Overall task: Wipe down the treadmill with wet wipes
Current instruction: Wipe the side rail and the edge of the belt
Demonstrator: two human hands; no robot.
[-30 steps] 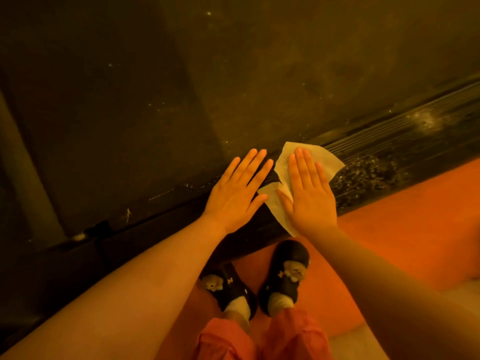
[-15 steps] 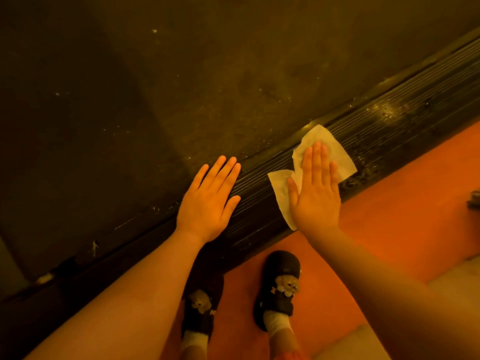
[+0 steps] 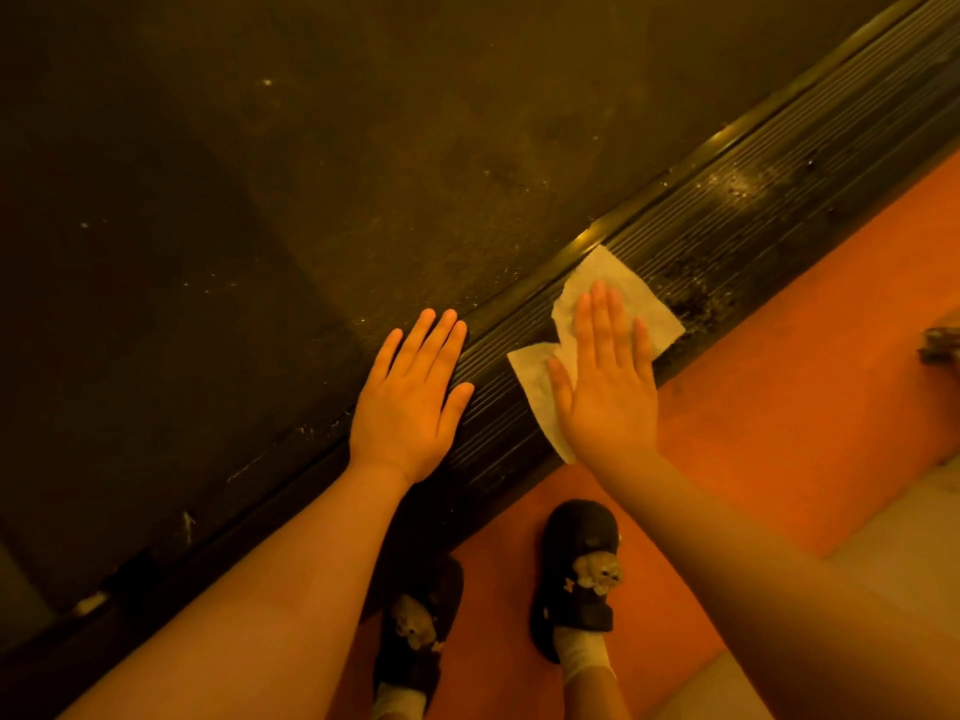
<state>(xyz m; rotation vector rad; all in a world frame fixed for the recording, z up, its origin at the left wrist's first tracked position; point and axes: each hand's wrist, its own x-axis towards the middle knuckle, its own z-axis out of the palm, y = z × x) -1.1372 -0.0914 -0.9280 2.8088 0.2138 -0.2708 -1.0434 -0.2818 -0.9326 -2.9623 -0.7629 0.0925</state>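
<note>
The treadmill's ribbed side rail [image 3: 727, 220] runs slantwise, from near the person's left up to the far right, with the dusty belt [image 3: 260, 200] beyond it. A pale wipe [image 3: 621, 280] lies on the rail, its long axis roughly along the rail and its far corner at the rail's inner edge. The right hand [image 3: 608, 392] presses it flat, grip wide, fingers straight and pointing across the rail toward the belt. The left hand [image 3: 410, 402] rests just beside it, equally flat, spanning belt and rail. Dark shoes [image 3: 582, 563] stand on the orange floor [image 3: 779, 397].
</note>
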